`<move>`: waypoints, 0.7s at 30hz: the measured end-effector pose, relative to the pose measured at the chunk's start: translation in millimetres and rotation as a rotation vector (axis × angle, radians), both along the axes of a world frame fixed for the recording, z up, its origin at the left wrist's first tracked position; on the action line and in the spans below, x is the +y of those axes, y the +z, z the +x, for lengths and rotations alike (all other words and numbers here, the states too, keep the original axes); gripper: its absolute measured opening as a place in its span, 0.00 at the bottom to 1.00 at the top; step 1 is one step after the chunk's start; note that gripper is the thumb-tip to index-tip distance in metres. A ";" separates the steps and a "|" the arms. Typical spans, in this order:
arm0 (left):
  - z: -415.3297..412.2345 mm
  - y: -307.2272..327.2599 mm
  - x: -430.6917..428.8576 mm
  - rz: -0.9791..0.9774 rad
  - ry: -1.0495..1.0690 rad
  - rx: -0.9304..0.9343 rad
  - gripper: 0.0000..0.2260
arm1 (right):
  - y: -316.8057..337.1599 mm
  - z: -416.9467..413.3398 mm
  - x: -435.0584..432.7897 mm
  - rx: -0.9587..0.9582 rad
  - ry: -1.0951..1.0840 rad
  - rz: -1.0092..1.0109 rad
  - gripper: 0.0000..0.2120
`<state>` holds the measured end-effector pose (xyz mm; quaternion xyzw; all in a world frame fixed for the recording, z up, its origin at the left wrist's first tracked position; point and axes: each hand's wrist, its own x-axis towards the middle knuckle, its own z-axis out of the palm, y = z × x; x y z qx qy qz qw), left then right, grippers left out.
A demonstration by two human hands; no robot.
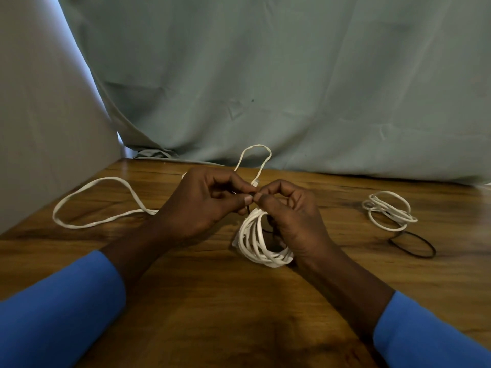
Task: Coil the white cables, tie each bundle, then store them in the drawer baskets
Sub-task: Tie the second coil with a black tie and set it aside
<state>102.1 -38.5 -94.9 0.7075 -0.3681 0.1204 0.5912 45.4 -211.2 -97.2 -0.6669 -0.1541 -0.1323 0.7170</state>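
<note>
Together left hand and right hand pinch, seemingly, thin black tie atop white cable coil.

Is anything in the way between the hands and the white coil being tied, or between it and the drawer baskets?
Nothing visible separates them: the left hand and right hand both pinch a thin black tie at the top of the coiled bundle. No drawer baskets are in view, so that route cannot be judged.

You're at a makeshift tabletop station, seemingly in a home room.
Your wooden table is backed by a creased grey-green cloth hung as a backdrop, with a plain pale panel on your left.
</note>
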 end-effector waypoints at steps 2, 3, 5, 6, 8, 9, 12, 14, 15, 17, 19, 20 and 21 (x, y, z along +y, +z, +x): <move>0.9 1.8 1.8 0.088 0.038 -0.081 0.06 | 0.7 -0.5 -1.1 -0.019 -0.001 -0.026 0.04; 0.9 3.2 3.1 0.116 0.045 -0.103 0.06 | 1.7 -1.1 -1.3 -0.022 -0.005 -0.039 0.04; 1.1 5.5 5.2 0.137 0.031 -0.106 0.06 | 2.1 -1.1 -2.7 -0.016 -0.016 -0.059 0.05; 0.7 6.1 5.8 0.135 0.015 -0.095 0.06 | 1.8 -0.2 -3.5 -0.009 -0.023 -0.070 0.05; 0.2 5.7 5.0 0.106 -0.023 -0.044 0.07 | 0.8 3.1 -4.8 0.011 -0.041 -0.084 0.05; 0.2 4.7 4.3 0.070 -0.043 0.006 0.09 | -0.2 5.6 -5.4 0.023 -0.048 -0.082 0.04; 0.8 0.0 2.5 -0.063 -0.089 0.206 0.13 | -1.9 9.7 -6.4 0.073 -0.038 -0.050 0.03; 2.9 -4.0 3.1 -0.090 -0.118 0.327 0.13 | -2.4 10.6 -7.4 0.100 -0.012 -0.025 0.05; 3.4 -5.7 3.3 -0.095 -0.141 0.379 0.13 | -2.3 10.1 -7.6 0.110 0.003 -0.020 0.06; 3.0 -7.2 2.9 -0.116 -0.181 0.448 0.12 | -2.0 9.5 -7.9 0.134 0.038 -0.012 0.07; 1.6 -5.7 2.7 -0.137 -0.208 0.471 0.09 | -1.9 9.5 -8.3 0.184 0.108 0.036 0.10; 0.5 -4.5 2.5 -0.139 -0.219 0.477 0.09 | -1.3 8.8 -8.6 0.216 0.150 0.076 0.11; -0.4 -3.7 2.4 -0.134 -0.230 0.487 0.08 | -1.1 8.2 -9.1 0.243 0.187 0.115 0.13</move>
